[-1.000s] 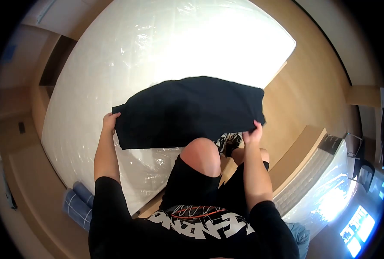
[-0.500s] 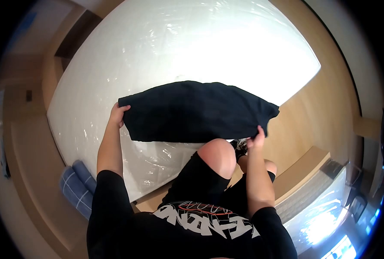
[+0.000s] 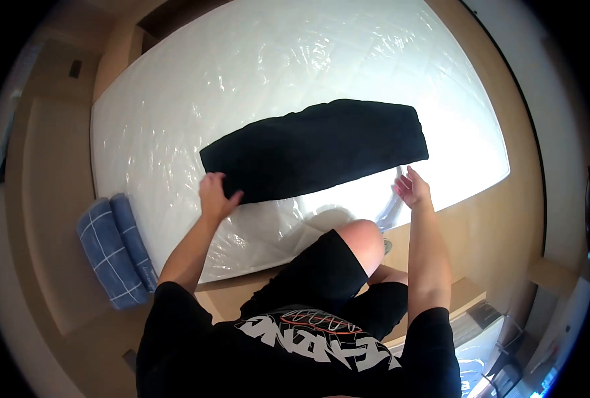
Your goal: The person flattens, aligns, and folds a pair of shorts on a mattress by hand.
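A black folded cloth [image 3: 321,147] lies lengthwise across the plastic-covered white mattress [image 3: 176,126]. My left hand [image 3: 218,196] is at the cloth's near left corner, its fingers apart and overlapping the edge, with no grip visible. Just off the near right corner, my right hand [image 3: 412,188] has its fingers spread and holds nothing. A strip of mattress shows between its fingertips and the cloth.
Blue checked fabric rolls [image 3: 113,252] sit left of the mattress on the wooden ledge. My bent knee [image 3: 362,244] is at the mattress's near edge. Another plastic-wrapped item [image 3: 475,351] stands at the lower right.
Both hands have let go of the cloth's ends. The cloth now lies on the mattress, where before it was held stretched between them. The view has turned and shifted left.
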`<state>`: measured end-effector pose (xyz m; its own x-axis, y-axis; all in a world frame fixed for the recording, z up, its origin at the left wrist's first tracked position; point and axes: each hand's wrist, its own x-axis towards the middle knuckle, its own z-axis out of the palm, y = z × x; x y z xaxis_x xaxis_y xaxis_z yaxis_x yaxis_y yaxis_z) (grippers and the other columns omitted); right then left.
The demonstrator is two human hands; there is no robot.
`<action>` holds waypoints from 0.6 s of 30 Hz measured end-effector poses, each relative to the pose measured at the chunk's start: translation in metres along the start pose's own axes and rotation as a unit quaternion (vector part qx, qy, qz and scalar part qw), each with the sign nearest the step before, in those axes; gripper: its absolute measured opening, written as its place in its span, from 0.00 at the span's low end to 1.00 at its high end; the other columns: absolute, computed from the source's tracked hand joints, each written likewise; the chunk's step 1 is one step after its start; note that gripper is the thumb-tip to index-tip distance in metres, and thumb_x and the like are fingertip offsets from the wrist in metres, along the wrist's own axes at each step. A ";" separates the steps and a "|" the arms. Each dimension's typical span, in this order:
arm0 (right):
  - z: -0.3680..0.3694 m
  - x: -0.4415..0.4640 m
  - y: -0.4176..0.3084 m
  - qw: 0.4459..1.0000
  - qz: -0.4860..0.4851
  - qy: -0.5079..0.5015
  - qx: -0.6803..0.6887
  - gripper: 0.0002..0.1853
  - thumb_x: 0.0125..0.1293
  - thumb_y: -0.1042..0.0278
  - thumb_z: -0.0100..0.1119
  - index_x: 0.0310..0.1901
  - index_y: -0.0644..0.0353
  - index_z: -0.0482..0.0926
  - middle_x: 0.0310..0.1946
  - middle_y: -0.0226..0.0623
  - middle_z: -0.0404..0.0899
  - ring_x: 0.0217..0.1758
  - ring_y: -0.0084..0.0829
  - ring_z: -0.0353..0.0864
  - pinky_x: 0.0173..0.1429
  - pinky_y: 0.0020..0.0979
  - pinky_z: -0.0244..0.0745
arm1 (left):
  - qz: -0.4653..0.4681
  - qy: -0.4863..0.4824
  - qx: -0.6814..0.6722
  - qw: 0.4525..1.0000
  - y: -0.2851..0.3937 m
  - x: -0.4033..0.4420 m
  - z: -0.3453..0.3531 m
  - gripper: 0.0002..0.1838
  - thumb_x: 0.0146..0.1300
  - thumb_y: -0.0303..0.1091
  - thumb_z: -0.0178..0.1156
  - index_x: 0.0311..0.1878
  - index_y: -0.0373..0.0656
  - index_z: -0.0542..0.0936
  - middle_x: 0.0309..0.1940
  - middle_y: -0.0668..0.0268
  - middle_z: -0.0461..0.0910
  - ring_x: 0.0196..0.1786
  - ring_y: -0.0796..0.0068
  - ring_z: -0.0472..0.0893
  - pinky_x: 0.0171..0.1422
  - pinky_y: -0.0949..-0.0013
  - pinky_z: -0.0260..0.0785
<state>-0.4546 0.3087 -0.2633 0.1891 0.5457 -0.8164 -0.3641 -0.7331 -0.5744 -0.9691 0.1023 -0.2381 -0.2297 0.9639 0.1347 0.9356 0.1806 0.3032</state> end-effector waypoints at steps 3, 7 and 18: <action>0.011 -0.005 0.006 1.000 -0.016 -0.011 -0.024 0.22 0.69 0.55 0.64 0.52 0.65 0.73 0.41 0.44 0.80 0.37 0.34 0.83 0.36 0.29 0.80 | 0.123 -0.093 0.012 0.988 0.028 -0.028 -0.010 0.31 0.42 0.38 0.74 0.53 0.44 0.78 0.52 0.57 0.72 0.56 0.53 0.71 0.59 0.53 0.64; 0.034 0.008 0.017 0.994 -0.026 -0.060 -0.084 0.14 0.71 0.58 0.60 0.39 0.62 0.75 0.32 0.40 0.82 0.32 0.30 0.82 0.34 0.27 0.78 | 0.139 -0.076 0.054 0.986 -0.033 -0.035 0.050 0.26 0.44 0.27 0.65 0.52 0.46 0.80 0.53 0.58 0.73 0.57 0.53 0.71 0.60 0.54 0.64; 0.051 0.004 0.042 0.994 -0.022 -0.047 0.097 0.11 0.71 0.70 0.49 0.47 0.69 0.71 0.35 0.48 0.79 0.35 0.38 0.83 0.37 0.36 0.83 | 0.115 -0.224 0.017 0.968 -0.031 -0.023 0.008 0.19 0.50 0.32 0.67 0.48 0.43 0.81 0.47 0.58 0.76 0.51 0.54 0.74 0.55 0.54 0.66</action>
<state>-0.5160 0.3006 -0.2875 0.1267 0.6175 -0.7763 -0.5274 -0.6209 -0.5800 -0.9910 0.0765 -0.2583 0.1184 0.9663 -0.2286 0.9581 -0.0507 0.2818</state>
